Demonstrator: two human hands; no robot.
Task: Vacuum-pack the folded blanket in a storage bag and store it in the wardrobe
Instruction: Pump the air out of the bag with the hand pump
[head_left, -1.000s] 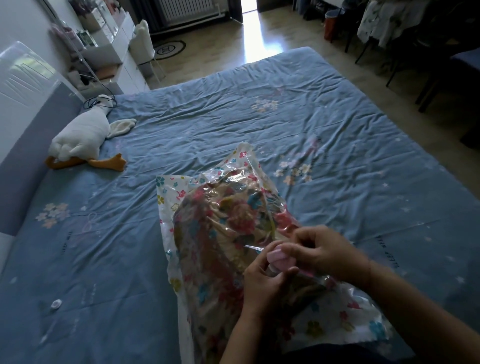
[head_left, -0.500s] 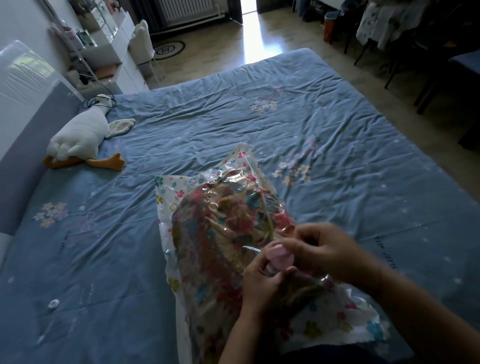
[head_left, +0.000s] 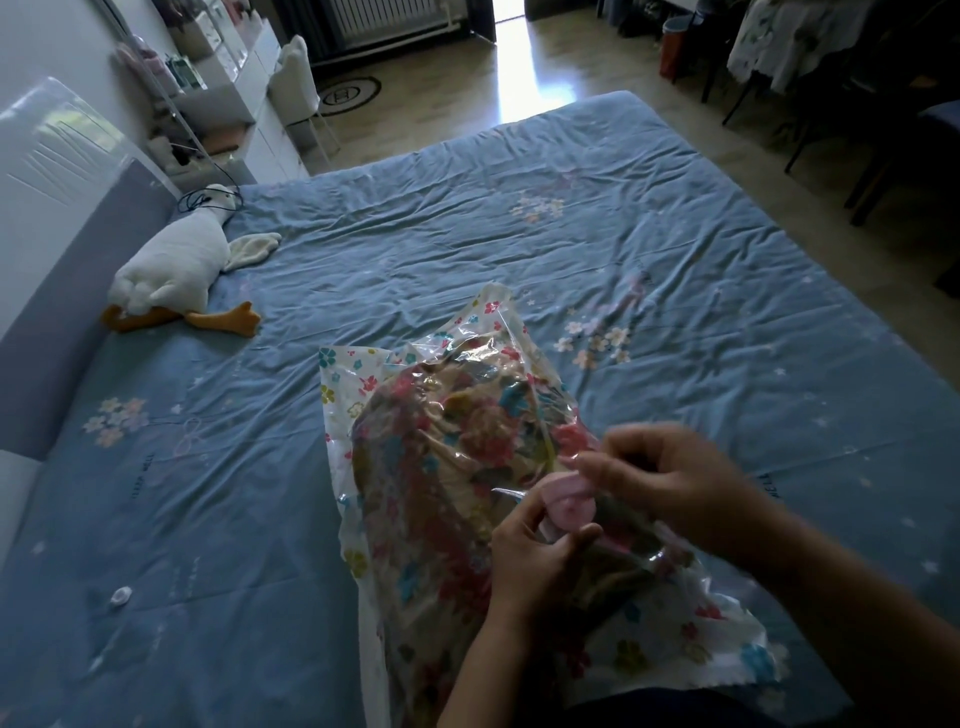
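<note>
Pink valve cap (head_left: 569, 508) on storage bag (head_left: 358, 379): left hand (head_left: 535, 564) grips it from below, right hand (head_left: 672, 480) pinches its top; blanket (head_left: 441, 467) inside.

R hand (head_left: 670, 478) shifted up a bit, blurred, more of pink valve cap (head_left: 569, 508) showing

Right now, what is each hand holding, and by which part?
Both hold the pink valve on the storage bag: the left hand grips its lower side, the right hand, blurred, pinches its upper edge.
</note>
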